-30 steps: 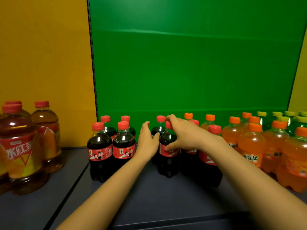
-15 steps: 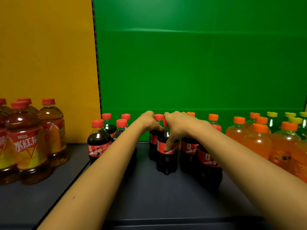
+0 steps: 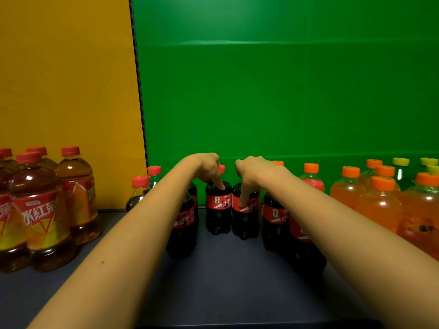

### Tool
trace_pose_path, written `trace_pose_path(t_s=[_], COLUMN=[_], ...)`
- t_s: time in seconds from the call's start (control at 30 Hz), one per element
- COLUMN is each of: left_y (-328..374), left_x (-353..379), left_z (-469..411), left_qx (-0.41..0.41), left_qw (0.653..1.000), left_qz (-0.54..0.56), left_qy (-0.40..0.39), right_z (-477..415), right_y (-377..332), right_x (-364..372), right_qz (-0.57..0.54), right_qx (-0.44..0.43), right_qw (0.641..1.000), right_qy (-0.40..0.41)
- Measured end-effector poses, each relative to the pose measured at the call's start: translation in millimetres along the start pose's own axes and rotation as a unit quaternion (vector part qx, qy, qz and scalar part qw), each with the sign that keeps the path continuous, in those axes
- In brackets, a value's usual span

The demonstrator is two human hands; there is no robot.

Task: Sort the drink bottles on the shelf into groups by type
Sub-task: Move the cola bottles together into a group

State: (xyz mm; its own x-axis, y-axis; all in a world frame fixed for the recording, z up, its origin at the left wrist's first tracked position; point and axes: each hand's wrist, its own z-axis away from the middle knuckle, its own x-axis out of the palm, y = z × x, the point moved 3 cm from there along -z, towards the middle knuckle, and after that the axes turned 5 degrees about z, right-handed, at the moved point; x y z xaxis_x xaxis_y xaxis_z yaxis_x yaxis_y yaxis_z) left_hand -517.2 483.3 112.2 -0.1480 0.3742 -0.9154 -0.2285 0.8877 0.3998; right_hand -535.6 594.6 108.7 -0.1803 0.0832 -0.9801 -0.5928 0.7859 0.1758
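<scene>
Dark cola fills two adjacent bottles on the shelf (image 3: 225,276): your left hand (image 3: 207,170) grips the left cola bottle (image 3: 218,219), your right hand (image 3: 254,172) grips the right cola bottle (image 3: 247,225).

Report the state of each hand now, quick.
Left hand: closed, gripping the centre-left cola bottle by its top.
Right hand: closed, gripping the centre-right cola bottle by its top.

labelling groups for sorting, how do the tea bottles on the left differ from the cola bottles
Drink: amber in tea bottles, near-black in cola bottles. Tea stands before the yellow panel, cola mostly before the green panel. The left hand and right hand each grip a cola bottle; neither touches tea. Both have red caps and labels.
</scene>
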Motion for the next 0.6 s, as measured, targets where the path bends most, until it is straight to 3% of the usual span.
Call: trace_pose_path(t_s=[0.43, 0.5, 0.6], left_y=[-6, -3, 5], left_x=[-2, -1, 2], left_z=[2, 6, 24], left_qx=[0.016, 0.041, 0.126], left_qw=[0.999, 0.995, 0.958], left_qz=[-0.032, -0.060, -0.077], left_qy=[0.012, 0.068, 0.246], right_z=[-20, -11, 19], right_y=[1, 6, 21], right_x=[4, -3, -21], right_qz=[0.013, 0.019, 0.028], right_qx=[-0.004, -0.002, -0.004], right_qw=[1.000, 0.999, 0.991], right_qy=[0.001, 0.035, 0.131])
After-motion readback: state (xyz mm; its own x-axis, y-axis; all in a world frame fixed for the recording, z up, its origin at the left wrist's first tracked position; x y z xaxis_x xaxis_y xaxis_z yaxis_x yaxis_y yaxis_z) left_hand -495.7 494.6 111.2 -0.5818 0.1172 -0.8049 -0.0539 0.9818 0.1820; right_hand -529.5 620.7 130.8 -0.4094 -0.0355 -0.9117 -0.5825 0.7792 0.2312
